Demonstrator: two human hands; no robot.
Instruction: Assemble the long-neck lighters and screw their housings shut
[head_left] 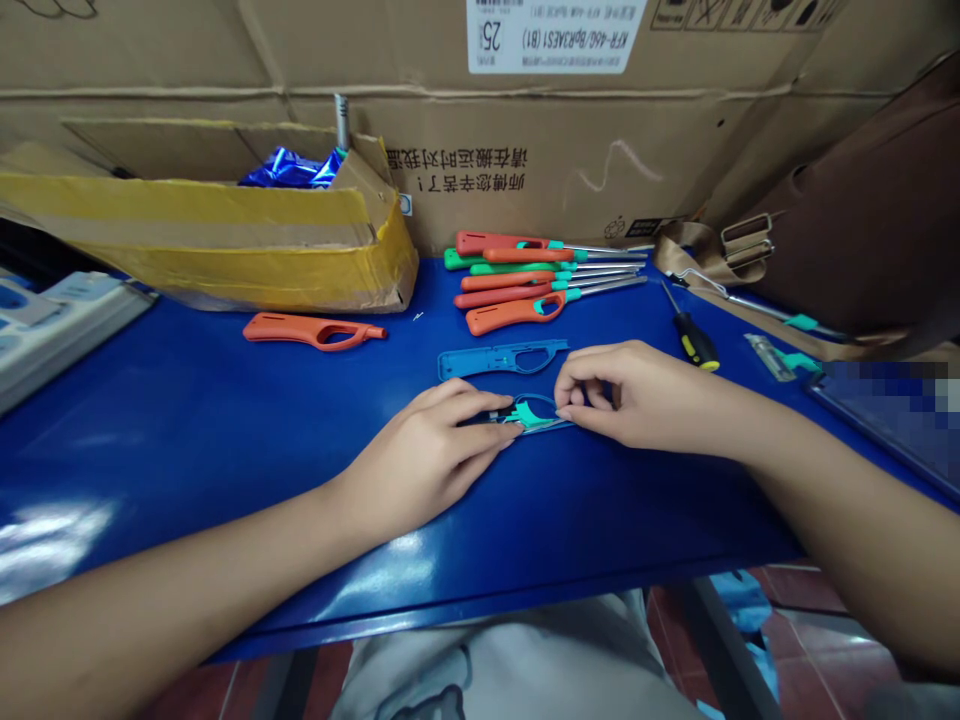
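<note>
The lower blue casing half [546,430] lies on the worktop [225,430] in front of the person, directly between both hands, with a teal trigger piece [527,414] seated in or over it. The left hand [427,450] has its grip clamped on the casing's left end, thumb on the near side and fingers on the far side. The right hand [634,395] has thumb and fingertips bunched at the other end; whether they pinch anything or only touch it, one cannot tell. The likeliest trouble is small parts springing out: if the left hand eased off or the right one pushed sideways, the trigger piece could lift or skew. The glossy worktop may also let the casing slide under an uneven push. The other blue casing half [502,360] lies open just beyond the fingers, where a knuckle could knock it away. Anything left proud would probably keep the halves from meeting flush.
</note>
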